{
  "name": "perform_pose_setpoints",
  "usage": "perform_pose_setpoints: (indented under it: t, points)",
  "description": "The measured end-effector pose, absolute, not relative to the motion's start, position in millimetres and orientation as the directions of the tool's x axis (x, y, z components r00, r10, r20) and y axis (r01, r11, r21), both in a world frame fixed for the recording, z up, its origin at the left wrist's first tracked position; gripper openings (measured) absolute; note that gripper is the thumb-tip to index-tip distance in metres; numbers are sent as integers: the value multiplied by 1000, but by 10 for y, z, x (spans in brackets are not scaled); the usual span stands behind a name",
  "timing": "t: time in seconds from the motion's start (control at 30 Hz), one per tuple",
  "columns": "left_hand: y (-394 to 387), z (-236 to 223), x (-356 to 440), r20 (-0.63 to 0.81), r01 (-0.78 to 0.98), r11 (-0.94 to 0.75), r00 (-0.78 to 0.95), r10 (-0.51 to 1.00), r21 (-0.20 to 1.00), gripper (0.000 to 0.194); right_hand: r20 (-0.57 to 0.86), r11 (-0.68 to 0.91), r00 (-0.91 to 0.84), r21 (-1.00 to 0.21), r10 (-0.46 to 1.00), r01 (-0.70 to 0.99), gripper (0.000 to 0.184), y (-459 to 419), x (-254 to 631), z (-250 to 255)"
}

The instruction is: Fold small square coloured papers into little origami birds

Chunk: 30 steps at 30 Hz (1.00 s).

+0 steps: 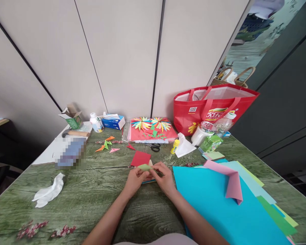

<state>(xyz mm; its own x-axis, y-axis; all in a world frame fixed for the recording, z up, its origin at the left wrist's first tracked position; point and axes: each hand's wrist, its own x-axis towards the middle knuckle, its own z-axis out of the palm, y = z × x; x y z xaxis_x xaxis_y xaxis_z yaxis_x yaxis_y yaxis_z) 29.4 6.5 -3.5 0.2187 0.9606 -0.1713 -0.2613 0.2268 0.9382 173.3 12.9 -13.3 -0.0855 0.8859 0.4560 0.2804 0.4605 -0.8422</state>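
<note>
Between my two hands I hold a small folded piece of light green paper (145, 167) just above the table. My left hand (135, 178) pinches its left end with thumb and fingers. At its right end, my right hand (163, 175) grips it between thumb and forefinger. A red paper square (140, 158) lies right behind my hands. Other paper sheets lie under my fingers, mostly hidden. Farther back on the left are several small folded paper pieces (106, 144) in orange, green and pink.
A blue paper sheet (201, 194) with a folded pink strip (233, 187) covers the right side. Scissors (155, 147), a yellow glue stick (175, 146) and paper stars (142, 124) sit behind. A red bag (188, 117) stands at back right, a crumpled tissue (49, 191) at left.
</note>
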Motion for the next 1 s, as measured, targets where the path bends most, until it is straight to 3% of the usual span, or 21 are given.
perform_pose_setpoints:
  t: [0.13,0.2,0.4,0.8,1.0]
  points:
    - [72,-53,284,-112,-375,172,178,978,911,73,486,515,-173,-818,857,257,15,112,1709,-144]
    - [76,-49,277,-85,-370,133,143,986,920,80,488,519,-179,-815,854,258,17,101,1708,-138]
    - [95,-29,263,-44,-315,69,86,995,947,73,432,480,-246,-858,868,184,23,77,1692,-104]
    - [83,1,275,9,-138,-8,7,1000,990,66,456,483,-161,-832,875,272,12,104,1699,-146]
    - [95,-17,299,13,-198,-16,-14,1000,980,69,470,455,-21,-840,882,295,12,100,1704,-157]
